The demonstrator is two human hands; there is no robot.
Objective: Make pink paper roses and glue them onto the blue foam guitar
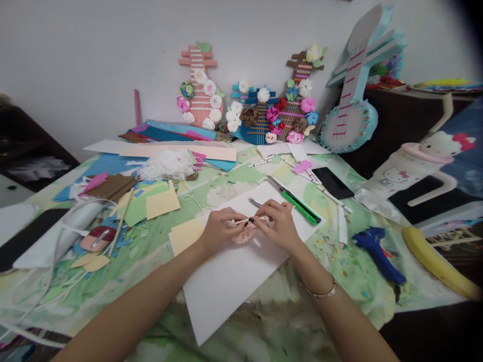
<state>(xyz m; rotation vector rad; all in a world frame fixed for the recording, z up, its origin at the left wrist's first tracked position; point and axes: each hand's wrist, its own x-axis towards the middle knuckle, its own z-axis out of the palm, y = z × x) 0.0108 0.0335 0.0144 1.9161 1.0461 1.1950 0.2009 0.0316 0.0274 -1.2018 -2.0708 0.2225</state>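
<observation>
My left hand (pixel 224 229) and my right hand (pixel 278 221) meet above a white sheet of paper (pixel 226 296). Fingertips of both are pinched on a thin wooden stick, whose end (pixel 293 206) pokes out past the right hand. A small piece of pale pink paper (pixel 243 235) hangs below the stick between the fingers; how it joins the stick is hidden. Scissors (pixel 254 202) lie just beyond my hands, partly covered. Close to the right hand rests a green utility knife (pixel 302 207), its blade out. Yellow paper (pixel 186 235) sticks out beside the left hand.
At right are a blue glue gun (pixel 381 254), a banana (pixel 437 264), a phone (pixel 332 182) and a tumbler (pixel 407 166). Leftward lie paper scraps (pixel 151 201), white yarn (pixel 168 166) and a cable (pixel 56 251). Flower-decorated paper instruments (pixel 198 95) lean on the wall.
</observation>
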